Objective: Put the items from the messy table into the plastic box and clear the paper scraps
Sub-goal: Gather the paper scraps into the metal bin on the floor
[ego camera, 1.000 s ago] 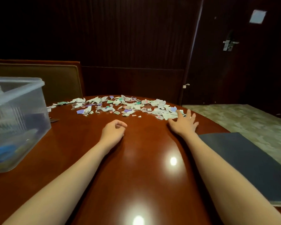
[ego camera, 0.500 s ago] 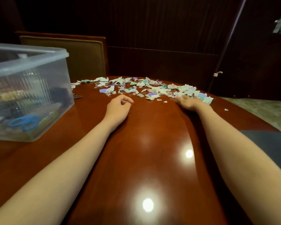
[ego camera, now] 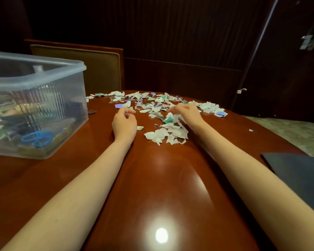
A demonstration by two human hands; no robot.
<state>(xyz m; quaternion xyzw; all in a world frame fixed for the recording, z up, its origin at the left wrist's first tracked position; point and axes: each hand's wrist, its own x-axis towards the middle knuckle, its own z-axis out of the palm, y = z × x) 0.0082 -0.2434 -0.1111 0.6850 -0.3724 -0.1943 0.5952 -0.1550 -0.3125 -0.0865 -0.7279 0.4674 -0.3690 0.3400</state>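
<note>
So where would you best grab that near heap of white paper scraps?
Probably scoop the near heap of scraps from both sides, left hand and right hand cupped low against the table: the pieces lie flat, loose and thin, so pinching gathers few.

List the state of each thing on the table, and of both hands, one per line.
Box, lidless, partly filled.
Scissors, lying inside the box.
Scraps, scattered on the far table, some in a nearer heap.
Left hand, loosely curled, empty, resting on the table.
Right hand, fingers curled over scraps, grip unclear.
Folder, closed, lying flat.
</note>
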